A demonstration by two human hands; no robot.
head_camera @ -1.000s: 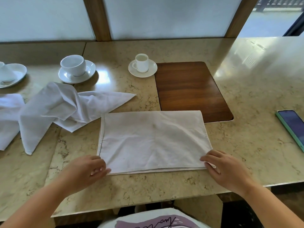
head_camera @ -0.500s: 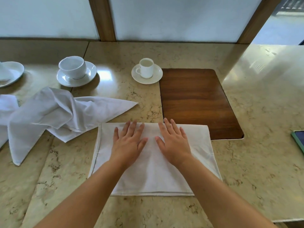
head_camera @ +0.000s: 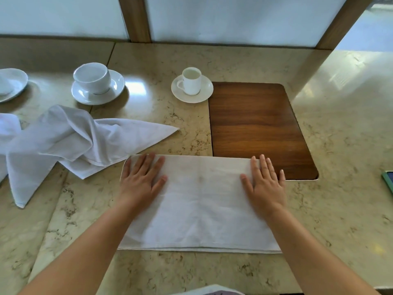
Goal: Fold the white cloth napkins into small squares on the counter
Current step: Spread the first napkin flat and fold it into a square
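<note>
A half-folded white napkin [head_camera: 200,201] is pressed flat on the marble surface [head_camera: 340,209] at 6 o'clock, the left hand [head_camera: 141,179] and right hand [head_camera: 264,182] laid on it with released, straight fingers. Smoothing appears to be in hand; a further fold across seems called for. The napkin's far corners are hidden by the fingers; crumpled napkins [head_camera: 63,143] at 9 o'clock are cut off.

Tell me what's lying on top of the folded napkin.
Both hands lie flat on the folded napkin: left hand near its far left corner, right hand near its far right corner. Nothing else sits on it. The cloth under the palms and forearms is hidden.
</note>
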